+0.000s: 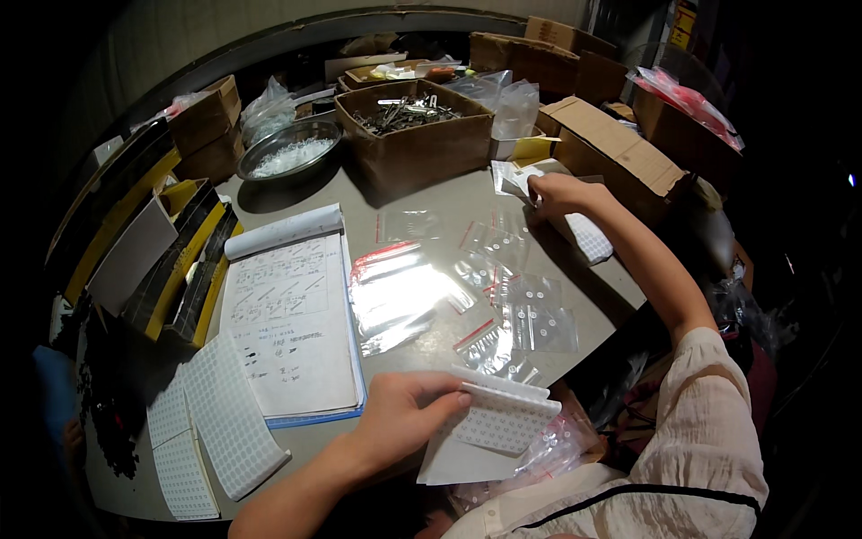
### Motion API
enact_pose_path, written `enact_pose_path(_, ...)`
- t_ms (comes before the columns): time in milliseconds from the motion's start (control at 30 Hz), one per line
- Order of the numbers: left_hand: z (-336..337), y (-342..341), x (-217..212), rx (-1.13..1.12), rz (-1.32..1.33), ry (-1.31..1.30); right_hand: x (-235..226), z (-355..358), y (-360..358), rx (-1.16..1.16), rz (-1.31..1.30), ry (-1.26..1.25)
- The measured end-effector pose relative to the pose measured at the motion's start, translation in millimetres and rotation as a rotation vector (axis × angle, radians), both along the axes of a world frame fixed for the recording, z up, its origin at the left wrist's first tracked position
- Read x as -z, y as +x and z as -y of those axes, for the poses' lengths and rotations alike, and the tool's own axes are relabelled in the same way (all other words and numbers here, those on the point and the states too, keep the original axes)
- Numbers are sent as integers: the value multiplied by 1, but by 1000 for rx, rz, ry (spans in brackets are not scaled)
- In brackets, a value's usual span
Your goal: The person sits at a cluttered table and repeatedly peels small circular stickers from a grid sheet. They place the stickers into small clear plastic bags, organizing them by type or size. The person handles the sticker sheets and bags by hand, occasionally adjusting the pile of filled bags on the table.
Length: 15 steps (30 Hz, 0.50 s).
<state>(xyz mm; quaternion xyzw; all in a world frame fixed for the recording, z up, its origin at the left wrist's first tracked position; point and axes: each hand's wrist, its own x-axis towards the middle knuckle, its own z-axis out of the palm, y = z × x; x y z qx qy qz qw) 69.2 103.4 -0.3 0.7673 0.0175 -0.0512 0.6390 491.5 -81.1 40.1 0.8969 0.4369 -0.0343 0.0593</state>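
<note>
My left hand (pixel 404 415) pinches a folded sticker sheet (pixel 507 422) printed with rows of small round marks, near the table's front edge. At the back right, my right hand (pixel 561 195) is closed, fingertips bent down beside white papers (pixel 516 178). What its fingers hold is hidden. A sheet of round stickers (pixel 590 241) lies beneath that wrist. Between the hands, clear zip bags (pixel 539 325) with red seals and small round stickers lie spread out. A shiny stack of bags (pixel 395 292) rests to their left.
A notepad with handwriting (pixel 292 323) lies at left, with more sticker sheets (pixel 235 418) beside it. Behind stand a metal bowl of small clear pieces (pixel 292 157), a carton of dark metal parts (pixel 413 144) and a brown cardboard box (pixel 620 144). Black-and-yellow boxes (pixel 171 260) line the left edge.
</note>
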Motion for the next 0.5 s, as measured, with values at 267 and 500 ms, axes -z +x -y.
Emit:
enact_pose_path(267, -6, 0, -3, -210, 122, -269, 27, 27, -57, -87, -158, 511)
enact_pose_path(500, -45, 10, -25, -582, 336, -575, 40, 49, -114, -123, -371, 370)
